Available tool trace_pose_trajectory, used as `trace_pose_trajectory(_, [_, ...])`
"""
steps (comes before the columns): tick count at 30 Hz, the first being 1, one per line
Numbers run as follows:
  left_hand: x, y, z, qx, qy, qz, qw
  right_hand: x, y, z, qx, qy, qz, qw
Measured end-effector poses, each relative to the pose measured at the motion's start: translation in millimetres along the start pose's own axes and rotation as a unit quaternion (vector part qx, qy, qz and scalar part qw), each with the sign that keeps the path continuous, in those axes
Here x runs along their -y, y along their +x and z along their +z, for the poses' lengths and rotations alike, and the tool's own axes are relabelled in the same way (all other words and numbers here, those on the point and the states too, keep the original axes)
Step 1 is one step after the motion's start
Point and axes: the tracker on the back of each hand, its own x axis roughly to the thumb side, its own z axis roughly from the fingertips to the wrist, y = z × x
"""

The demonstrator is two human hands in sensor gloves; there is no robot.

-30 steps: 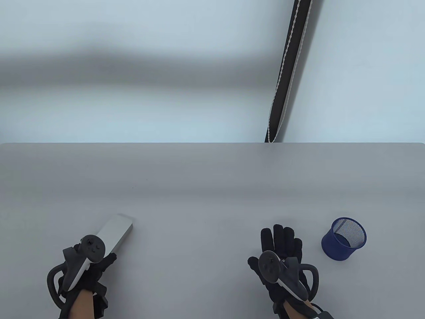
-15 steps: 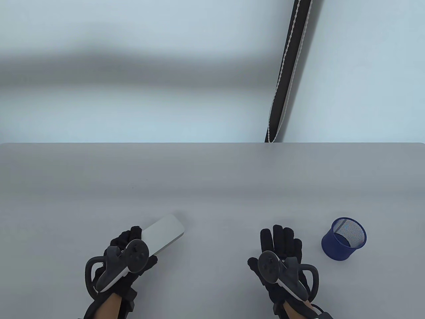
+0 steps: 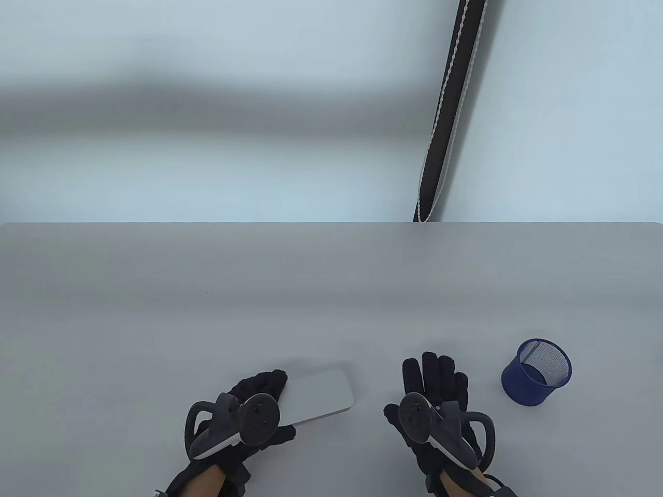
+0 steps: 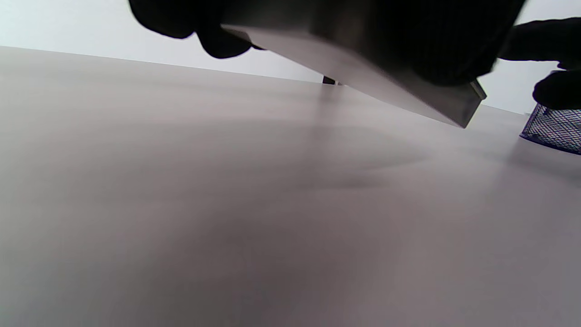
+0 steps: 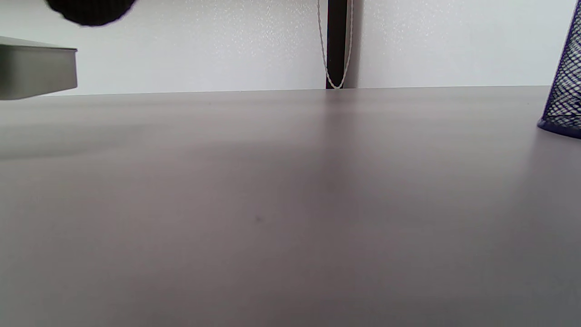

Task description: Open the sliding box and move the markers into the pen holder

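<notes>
My left hand [image 3: 261, 401] grips the near end of a flat white sliding box [image 3: 323, 396] and holds it off the table, tilted, its free end pointing right. In the left wrist view the box [image 4: 363, 75] hangs above the tabletop between my gloved fingers [image 4: 218, 36]. The box is closed and no markers show. My right hand [image 3: 432, 385] lies flat on the table with straight fingers, a little right of the box. The blue mesh pen holder [image 3: 537, 371] stands upright right of that hand; its wall [image 5: 565, 91] shows at the right wrist view's edge.
The grey table [image 3: 331, 290] stretches to a far edge against a pale wall. A black strip with a white cord [image 3: 445, 114] hangs on the wall at the back right.
My left hand has carried the box from the near left toward the middle, turning it so it lies more across. The right hand and pen holder have barely moved.
</notes>
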Motion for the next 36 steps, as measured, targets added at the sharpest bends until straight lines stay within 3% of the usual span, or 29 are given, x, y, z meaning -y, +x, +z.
trace_pose_trajectory(12, [28,12,-9,0.029,-0.064,-0.015,0.997,-4,5,1,0.018,0.008,-0.003,1.000])
trace_pose_trajectory(17, [33,16,-9,0.027,-0.068,-0.038,0.997,-6,10,1,0.038,0.016,-0.012,0.999])
trace_pose_trajectory(23, [34,19,-10,0.024,-0.073,-0.048,0.996,-11,22,3,0.101,0.030,-0.045,0.993])
trace_pose_trajectory(29, [35,21,-11,0.025,-0.076,-0.058,0.995,-20,38,5,0.150,0.076,-0.038,0.985])
trace_pose_trajectory(33, [37,24,-12,0.023,-0.079,-0.073,0.994,-29,45,3,0.185,0.154,-0.050,0.969])
trace_pose_trajectory(36, [38,25,-12,0.026,-0.081,-0.081,0.993,-34,48,3,0.196,0.177,-0.050,0.963])
